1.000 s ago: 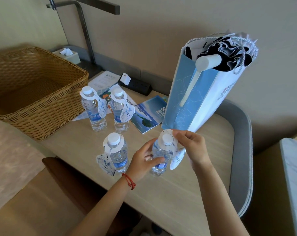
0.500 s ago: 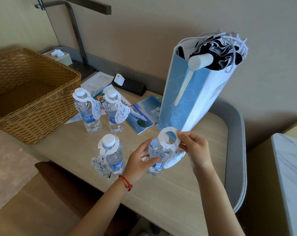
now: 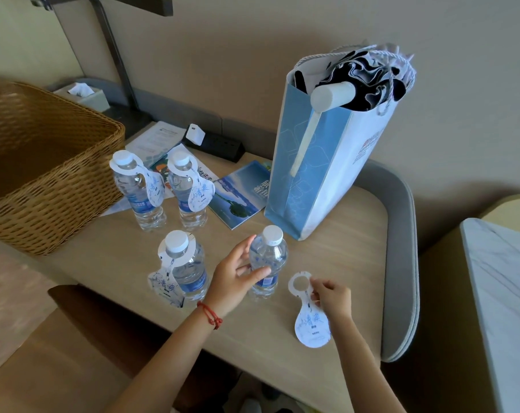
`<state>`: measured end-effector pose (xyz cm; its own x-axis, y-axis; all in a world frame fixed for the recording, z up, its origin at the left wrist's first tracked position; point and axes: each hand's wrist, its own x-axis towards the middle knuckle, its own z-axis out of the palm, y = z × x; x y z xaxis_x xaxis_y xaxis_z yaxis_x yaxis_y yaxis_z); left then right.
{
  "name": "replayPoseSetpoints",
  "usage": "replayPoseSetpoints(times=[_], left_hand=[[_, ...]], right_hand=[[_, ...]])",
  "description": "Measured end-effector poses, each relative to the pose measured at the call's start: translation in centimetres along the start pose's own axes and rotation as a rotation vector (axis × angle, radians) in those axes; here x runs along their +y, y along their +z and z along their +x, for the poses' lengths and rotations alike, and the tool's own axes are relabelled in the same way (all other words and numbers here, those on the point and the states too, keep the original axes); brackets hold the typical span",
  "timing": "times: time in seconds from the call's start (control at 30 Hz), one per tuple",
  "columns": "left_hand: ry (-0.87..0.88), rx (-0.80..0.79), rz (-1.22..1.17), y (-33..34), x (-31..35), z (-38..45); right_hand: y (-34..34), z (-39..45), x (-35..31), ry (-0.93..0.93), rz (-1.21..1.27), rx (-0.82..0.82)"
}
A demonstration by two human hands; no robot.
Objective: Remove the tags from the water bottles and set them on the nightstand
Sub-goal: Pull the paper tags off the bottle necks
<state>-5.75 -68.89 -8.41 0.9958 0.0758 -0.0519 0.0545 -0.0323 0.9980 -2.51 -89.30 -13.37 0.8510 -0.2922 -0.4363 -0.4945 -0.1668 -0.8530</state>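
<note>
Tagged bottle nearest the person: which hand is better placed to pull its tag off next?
Left, probably. The left hand grips the untagged bottle right beside the tagged bottle. The right hand pinches the removed tag on the far side.

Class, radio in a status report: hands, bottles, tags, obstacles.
Left hand grips untagged bottle. Right hand holds removed tag. Three bottles remain tagged. Nothing blocking.

four bottles (image 3: 190, 193) on table (image 3: 327, 251), basket (image 3: 44, 180) left, bag (image 3: 321, 162) behind right

beige wall (image 3: 312, 31) behind a wooden desk (image 3: 327, 251), marble-topped surface (image 3: 503, 287) beside.
</note>
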Motion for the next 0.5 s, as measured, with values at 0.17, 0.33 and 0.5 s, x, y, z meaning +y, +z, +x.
replayPoseSetpoints(times=[0.17, 0.33, 0.5], left_hand=[[0.002, 0.023, 0.040, 0.1, 0.3, -0.5], [-0.002, 0.079, 0.079, 0.0, 0.1, -1.3], [0.001, 0.147, 0.115, -0.5, -0.3, -2.7]], right_hand=[[0.4, 0.0, 1.7, -0.099, -0.183, 0.011], [0.3, -0.6, 2.6, -0.158, -0.244, -0.006], [0.3, -1.9, 1.8, -0.268, -0.230, 0.009]])
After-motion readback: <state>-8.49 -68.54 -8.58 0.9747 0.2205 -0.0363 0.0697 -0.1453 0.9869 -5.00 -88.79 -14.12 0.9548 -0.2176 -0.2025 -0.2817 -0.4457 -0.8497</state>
